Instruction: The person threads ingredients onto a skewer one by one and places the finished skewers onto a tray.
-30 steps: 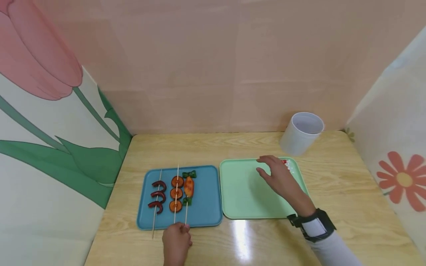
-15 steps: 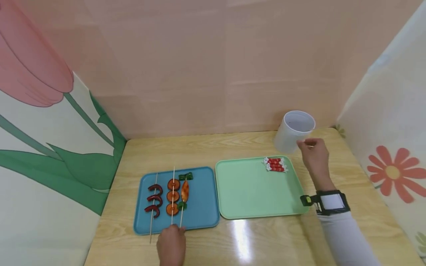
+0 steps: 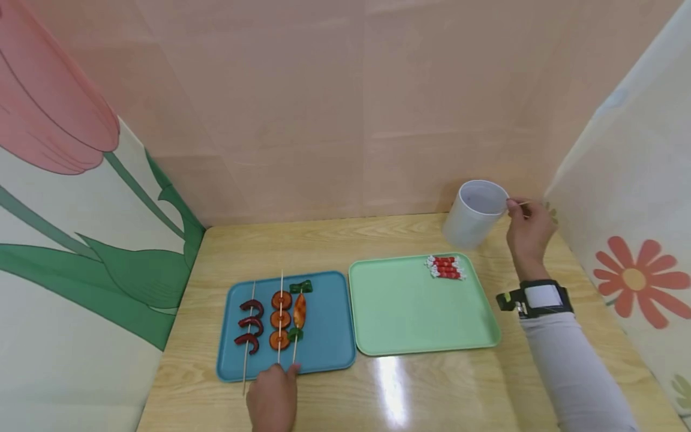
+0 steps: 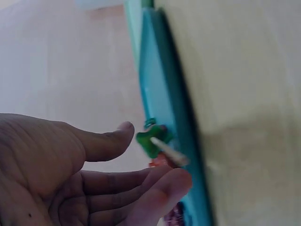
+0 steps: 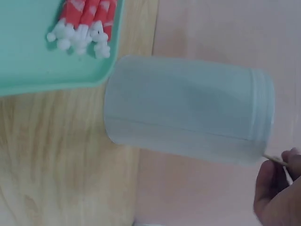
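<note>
While the right hand (image 3: 529, 234) pinches a thin stick (image 5: 274, 159) at the rim of the white container (image 3: 471, 221), the left hand (image 3: 273, 396) (held wide) is near the three skewers (image 3: 280, 319) on the blue tray (image 3: 330, 318).

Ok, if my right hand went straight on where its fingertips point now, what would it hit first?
Most likely the white container, at its rim. The thin stick pinched in your right hand overlaps that rim in the right wrist view, though depth is hard to judge.
</note>
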A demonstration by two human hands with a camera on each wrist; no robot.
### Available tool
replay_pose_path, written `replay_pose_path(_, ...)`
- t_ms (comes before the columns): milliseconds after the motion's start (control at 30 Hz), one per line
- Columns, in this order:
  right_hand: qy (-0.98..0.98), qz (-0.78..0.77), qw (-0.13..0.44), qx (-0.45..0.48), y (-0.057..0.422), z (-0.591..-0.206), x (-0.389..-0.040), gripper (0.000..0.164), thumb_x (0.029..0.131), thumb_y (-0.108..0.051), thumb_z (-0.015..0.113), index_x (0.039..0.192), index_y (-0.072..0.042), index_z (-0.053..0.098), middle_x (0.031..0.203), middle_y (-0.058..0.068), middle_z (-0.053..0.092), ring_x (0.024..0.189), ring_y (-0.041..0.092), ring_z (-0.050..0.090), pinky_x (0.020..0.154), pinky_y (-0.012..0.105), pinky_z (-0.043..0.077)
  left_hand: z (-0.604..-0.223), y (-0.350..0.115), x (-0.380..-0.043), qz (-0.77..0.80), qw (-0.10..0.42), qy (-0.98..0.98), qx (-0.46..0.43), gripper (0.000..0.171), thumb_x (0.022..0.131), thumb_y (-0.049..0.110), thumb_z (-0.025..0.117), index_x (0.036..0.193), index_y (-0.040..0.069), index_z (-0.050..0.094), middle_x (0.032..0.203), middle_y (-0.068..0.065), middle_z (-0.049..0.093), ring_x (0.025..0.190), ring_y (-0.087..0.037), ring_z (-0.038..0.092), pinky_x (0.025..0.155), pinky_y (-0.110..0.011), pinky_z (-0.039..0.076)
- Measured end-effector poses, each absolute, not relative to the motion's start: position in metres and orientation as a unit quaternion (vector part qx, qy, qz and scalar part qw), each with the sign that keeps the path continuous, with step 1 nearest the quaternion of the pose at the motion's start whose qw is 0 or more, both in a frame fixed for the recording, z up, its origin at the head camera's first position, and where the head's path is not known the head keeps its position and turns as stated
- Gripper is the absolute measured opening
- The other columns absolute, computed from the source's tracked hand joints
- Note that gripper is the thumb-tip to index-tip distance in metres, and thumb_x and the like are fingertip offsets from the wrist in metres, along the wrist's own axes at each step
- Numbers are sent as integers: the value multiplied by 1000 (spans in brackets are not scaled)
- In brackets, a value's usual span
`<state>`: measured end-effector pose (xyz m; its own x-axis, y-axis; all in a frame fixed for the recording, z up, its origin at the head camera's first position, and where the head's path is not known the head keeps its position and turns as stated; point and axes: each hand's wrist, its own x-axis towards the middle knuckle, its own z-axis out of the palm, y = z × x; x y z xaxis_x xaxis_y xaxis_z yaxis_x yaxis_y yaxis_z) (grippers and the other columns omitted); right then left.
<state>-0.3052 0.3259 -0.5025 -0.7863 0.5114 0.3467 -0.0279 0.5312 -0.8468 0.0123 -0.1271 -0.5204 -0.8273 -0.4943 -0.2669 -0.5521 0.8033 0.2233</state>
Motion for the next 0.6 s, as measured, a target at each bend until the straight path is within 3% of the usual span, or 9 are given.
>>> replay_pose_path(167,-787,457,396,-124,323,-471,-291,36,95,-42,69,106,-9,80,97,-9,76,83,-14,57,75,6,44,-502,-136,8,168,56,953,-246,44,99,40,66,75,3,71,61,-8,64,57,-29,64,49,-43,48)
replay_pose_path(267,-729,489,470,-92,306,-431,-269,31,94,-35,71,102,-6,79,98,-4,77,85,-6,65,80,10,51,-487,-144,1,210,12,952,-221,38,99,40,66,86,6,76,61,-3,64,55,-23,62,48,-38,45)
replay_pose_path(367,-656,557,508,-32,279,-387,-239,24,93,-21,75,98,2,77,93,1,76,84,7,73,83,18,58,-471,-144,-7,258,-40,947,-189,31,99,36,67,104,8,77,60,2,63,51,-14,56,47,-32,41)
replay_pose_path(467,-564,661,491,66,253,-353,-210,22,90,-2,76,93,19,70,84,14,75,77,20,76,78,27,63,-461,-132,-18,325,-88,931,-140,25,98,31,70,111,10,76,62,6,63,51,-4,53,48,-24,42)
replay_pose_path(600,-507,744,400,171,224,-336,-179,20,87,15,71,92,31,60,83,23,74,73,26,76,73,32,64,-454,-106,-36,415,-170,893,-30,22,96,19,73,116,11,75,75,5,72,64,-2,64,57,-20,54)
